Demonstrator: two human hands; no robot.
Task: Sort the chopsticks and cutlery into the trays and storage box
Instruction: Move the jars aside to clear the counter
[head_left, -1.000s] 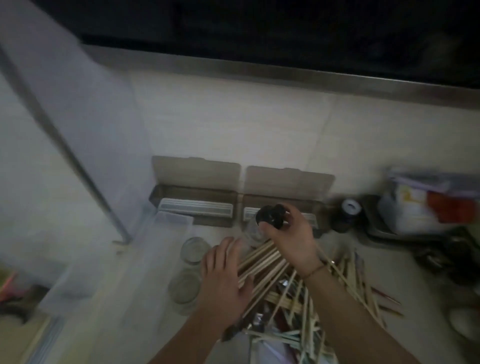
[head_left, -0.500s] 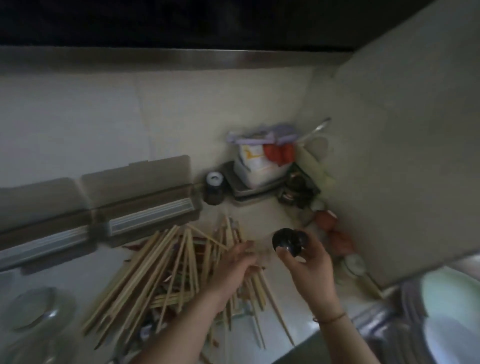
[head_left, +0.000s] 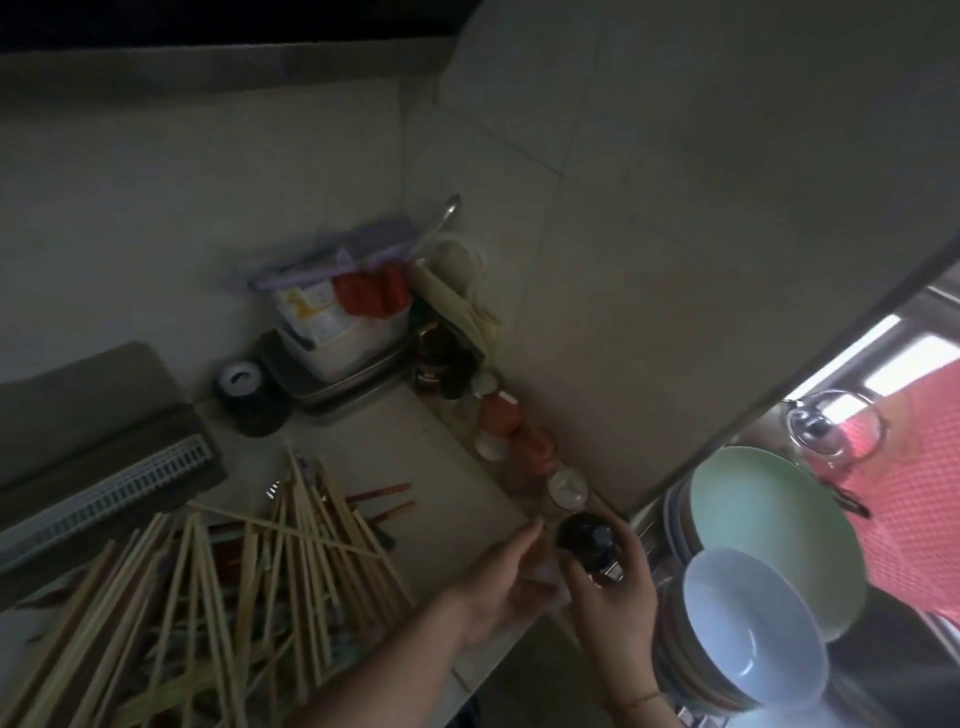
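A dim, pale-tiled kitchen corner is shown, with a light worktop (head_left: 447, 483) running up to the side wall. Most of its near left part is covered by a loose heap of wooden chopsticks (head_left: 218, 587), criss-crossed and unsorted; the slotted tray (head_left: 104, 493) lies just beyond them at the left edge, and no storage box can be made out. Stacked bowls (head_left: 753, 623) are seen at the right, close beside the hands. Along the wall a row of small jars (head_left: 519, 436) is lined up.

A small dark-capped bottle (head_left: 584, 538) is gripped by the right hand (head_left: 613, 597), fingers curled round its body, at the near end of that row. The left hand (head_left: 498, 582) is held beside it with fingers loosely extended, holding nothing.

If the bottle is set down carelessly, the neighbouring jars could be knocked over, or the bowls struck by the wrist. A sweep of the left forearm could scatter the chopsticks off the worktop edge.
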